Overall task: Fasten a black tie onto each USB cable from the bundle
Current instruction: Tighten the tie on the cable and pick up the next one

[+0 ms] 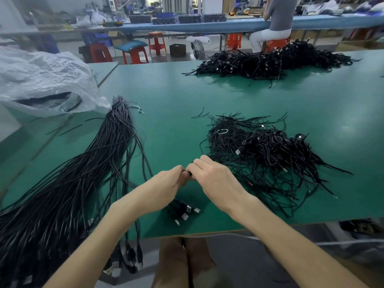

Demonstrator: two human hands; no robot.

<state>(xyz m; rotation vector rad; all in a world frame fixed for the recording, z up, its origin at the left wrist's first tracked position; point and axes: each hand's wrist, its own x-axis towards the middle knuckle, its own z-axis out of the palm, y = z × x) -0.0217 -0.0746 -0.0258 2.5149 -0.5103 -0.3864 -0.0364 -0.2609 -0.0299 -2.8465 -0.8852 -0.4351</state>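
You have two hands at work: your left hand (166, 183) and right hand (214, 179) meet fingertip to fingertip, fingers curled, both pinching a short black strand (188, 173) above the green table (166, 96). So little of it shows that you cannot tell whether it is tie or cable, or which way it runs. Just under your wrists is one looped USB cable (178, 206), with four metal plug ends (188, 209) pointing toward the near right, close to the table's near edge. There are three black heaps. The long bundle (93, 163) lies at your left, its axis running from the near-left corner up to a tapered end by the one crumpled plastic bag (45, 80), its plugs hanging over the near edge. A tangled pile (259, 150) of ties and looped cables sits just right of your right hand. A far pile (270, 61) lies along the back edge. Bare green surface opens between the bundle and the tangled pile, and again between the two piles. One seated person (278, 17) is at the next bench.
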